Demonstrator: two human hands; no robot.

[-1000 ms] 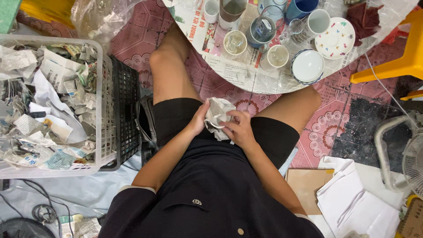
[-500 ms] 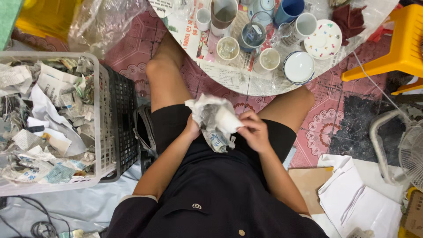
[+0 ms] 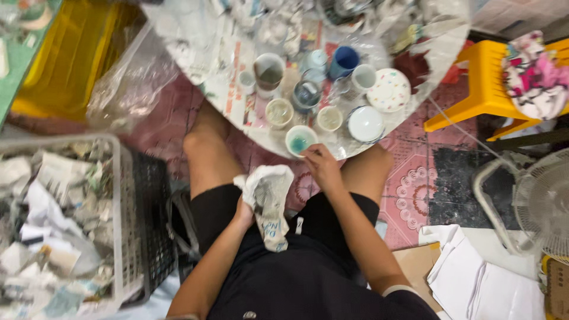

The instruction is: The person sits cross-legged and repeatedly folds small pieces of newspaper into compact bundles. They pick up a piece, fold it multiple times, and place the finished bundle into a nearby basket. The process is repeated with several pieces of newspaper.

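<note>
While the left hand (image 3: pixel 244 211) clutches crumpled paper (image 3: pixel 268 201) hiding its fingers, the right hand (image 3: pixel 320 166) pinches a teal-stained cup's (image 3: pixel 300 140) rim.

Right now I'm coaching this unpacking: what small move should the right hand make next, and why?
Probably let go of the small cup and pull back: the right hand touches its rim, it stands on the table, and the left hand holds the crumpled paper.
</note>
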